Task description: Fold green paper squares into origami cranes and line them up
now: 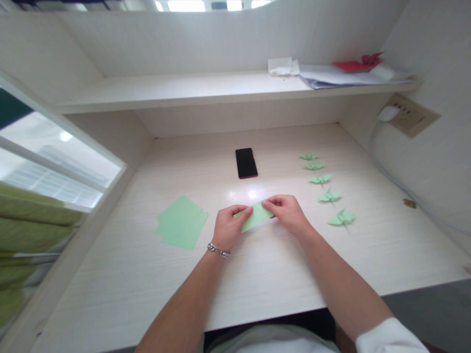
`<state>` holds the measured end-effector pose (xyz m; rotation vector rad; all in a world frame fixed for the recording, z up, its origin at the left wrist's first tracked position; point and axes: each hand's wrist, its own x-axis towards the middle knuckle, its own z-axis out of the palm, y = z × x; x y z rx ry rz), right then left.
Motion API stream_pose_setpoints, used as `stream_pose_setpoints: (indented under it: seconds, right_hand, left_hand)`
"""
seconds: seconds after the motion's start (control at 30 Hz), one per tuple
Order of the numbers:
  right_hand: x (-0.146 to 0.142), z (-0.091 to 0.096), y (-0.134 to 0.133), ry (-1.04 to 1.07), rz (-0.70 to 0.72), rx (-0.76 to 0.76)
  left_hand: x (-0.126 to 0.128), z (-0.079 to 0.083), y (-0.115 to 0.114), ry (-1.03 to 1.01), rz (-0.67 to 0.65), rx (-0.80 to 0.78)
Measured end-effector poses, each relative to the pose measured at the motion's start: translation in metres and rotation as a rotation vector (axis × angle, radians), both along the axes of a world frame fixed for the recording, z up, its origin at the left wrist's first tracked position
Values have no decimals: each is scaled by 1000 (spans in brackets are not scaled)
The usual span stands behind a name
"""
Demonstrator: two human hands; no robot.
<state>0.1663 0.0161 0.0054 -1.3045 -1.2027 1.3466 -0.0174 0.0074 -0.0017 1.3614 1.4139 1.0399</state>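
A folded light-green paper sheet point(256, 216) lies between my two hands near the middle of the pale wooden desk point(257, 279). My left hand point(228, 226), with a metal bracelet on its wrist, pinches the sheet's left end. My right hand point(287, 212) pinches its right end, fingers curled over the edge. A small stack of flat green sheets point(181, 221) rests on the desk to the left of my left hand. Several finished green paper cranes point(328, 196) stand in a row to the right of my right hand.
A black phone point(246, 163) lies face up beyond my hands. The shelf point(191, 90) above holds white papers point(331, 76), a crumpled tissue point(282, 66) and a red folded thing point(358, 63). A wall socket with a white plug point(390, 113) and cable is at right. A window is at left.
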Motion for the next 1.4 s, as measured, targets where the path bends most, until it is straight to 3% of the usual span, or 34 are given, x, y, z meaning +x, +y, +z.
stream_pose_setpoints:
  seconds: [0.3,0.5,0.6,0.9,1.1,1.4]
  right_hand:
    - [1,-2,1,-45,23,37]
    - [1,7,-5,-335,144,134]
    - [-1,7,-7,-339,210,125]
    - [-19,-2,-5,187,-20,-86]
    - [-27,4,-7,211,-210,-53]
    - [-27,9,-8,219,-242,-35]
  left_hand:
    - [-1,1,1,-12,-25,-14]
    - [-4,8,1,-79,-237,-136]
    - [-3,9,1,-50,-270,-117]
    - [8,0,-1,-196,-19,-17]
    - [16,1,-3,-268,103,-8]
    - [19,4,-5,-253,143,8]
